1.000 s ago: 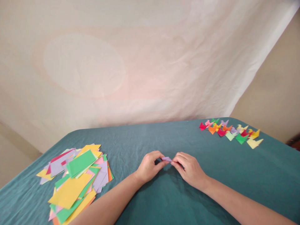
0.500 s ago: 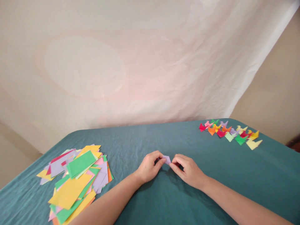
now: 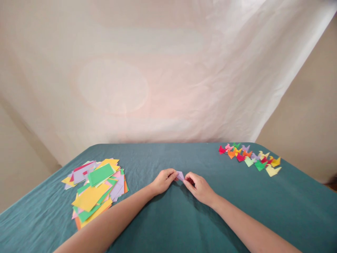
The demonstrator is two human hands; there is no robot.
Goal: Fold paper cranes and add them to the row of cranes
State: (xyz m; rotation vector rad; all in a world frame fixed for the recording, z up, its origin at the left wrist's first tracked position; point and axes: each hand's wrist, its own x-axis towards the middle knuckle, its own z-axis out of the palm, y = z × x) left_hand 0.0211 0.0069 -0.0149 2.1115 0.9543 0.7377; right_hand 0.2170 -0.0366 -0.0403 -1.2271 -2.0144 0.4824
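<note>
A small folded piece of purple paper (image 3: 180, 175) is held just above the cloth, between my two hands. My left hand (image 3: 165, 180) pinches its left end between thumb and fingers. At its lower right corner, the thumb and forefinger of my right hand (image 3: 198, 186) close on the paper. Its fine folds are too small to make out, and the fingertips cover part of both ends.
A green cloth (image 3: 163, 221) covers the table. Loose colored paper sheets (image 3: 91, 197) lie in a spread pile at the left. Several folded paper birds (image 3: 249, 161) stand in rows at the far right. A pale fabric sheet (image 3: 168, 84) hangs behind the table.
The camera view has shifted, so the table and piles sit differently in the frame. The purple paper is turned slightly and shows a larger face; both hands keep hold of it.
</note>
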